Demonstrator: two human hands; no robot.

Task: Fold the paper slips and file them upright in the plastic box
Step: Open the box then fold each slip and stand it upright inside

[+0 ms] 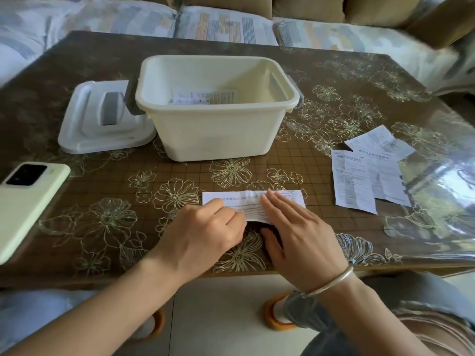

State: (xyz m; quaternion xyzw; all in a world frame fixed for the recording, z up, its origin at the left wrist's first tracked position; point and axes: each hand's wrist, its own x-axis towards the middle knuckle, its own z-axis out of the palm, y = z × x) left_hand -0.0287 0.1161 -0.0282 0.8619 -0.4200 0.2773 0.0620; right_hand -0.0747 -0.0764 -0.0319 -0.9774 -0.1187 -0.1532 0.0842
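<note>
Near the front edge of the brown flower-patterned worktop (108,176), a white printed paper slip (231,197) lay lengthwise under both hands. It was partly folded, and its near edge was lifted a little off the surface between them. The right hand (300,232) lay flat on the slip's right half, its fingers (277,204) straight and close together, the thumb low beside the raised edge. The left hand (203,232) covered the near left part with bent fingers (232,214); whether they pinched the paper or only pressed it could not be told.

Behind the hands stood the cream rectangular plastic box (218,134), open, with one printed slip (205,96) low inside by the far wall; whether it stood or lay was unclear. A white lid (84,129) lay just left of the box. A pale green phone (23,206) sat nearer the person, and a few unfolded printed leaflets (359,181) lay well apart on the right.

The fold looked under way rather than finished. To do it well, the edges probably needed squaring first, with the flat right hand pinning the paper so it could not skate on the glossy cover. A firm sweep along the crease, from the middle outward, would then likely set it sharp. A soft fold might spring open and slump in the box instead of standing.
</note>
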